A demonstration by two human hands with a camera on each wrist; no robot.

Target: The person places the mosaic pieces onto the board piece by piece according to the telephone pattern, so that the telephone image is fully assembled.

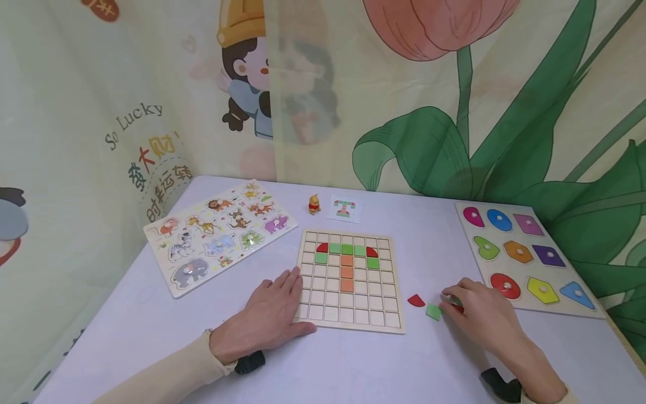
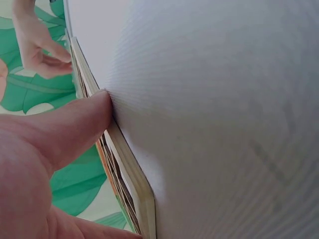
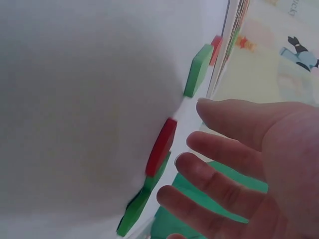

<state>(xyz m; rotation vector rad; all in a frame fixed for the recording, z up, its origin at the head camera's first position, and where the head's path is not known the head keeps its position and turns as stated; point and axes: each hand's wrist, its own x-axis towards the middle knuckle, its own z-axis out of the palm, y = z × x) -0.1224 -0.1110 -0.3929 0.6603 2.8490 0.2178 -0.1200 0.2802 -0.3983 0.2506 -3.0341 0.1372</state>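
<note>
My left hand lies along the left edge of a wooden grid board, its fingers straight. The left wrist view shows that thumb touching the board's side. Several red, green and orange pieces sit in the board's cells in a T-like pattern. My right hand hovers above loose pieces right of the board, fingers relaxed and holding nothing. Left of it lie a red quarter-round piece and a green square. In the right wrist view, a red piece and green pieces lie near the fingertips.
An animal puzzle board lies at the left, a shape puzzle board at the right. Behind the grid board stand a small bear figure and a pattern card. A printed curtain hangs behind the table.
</note>
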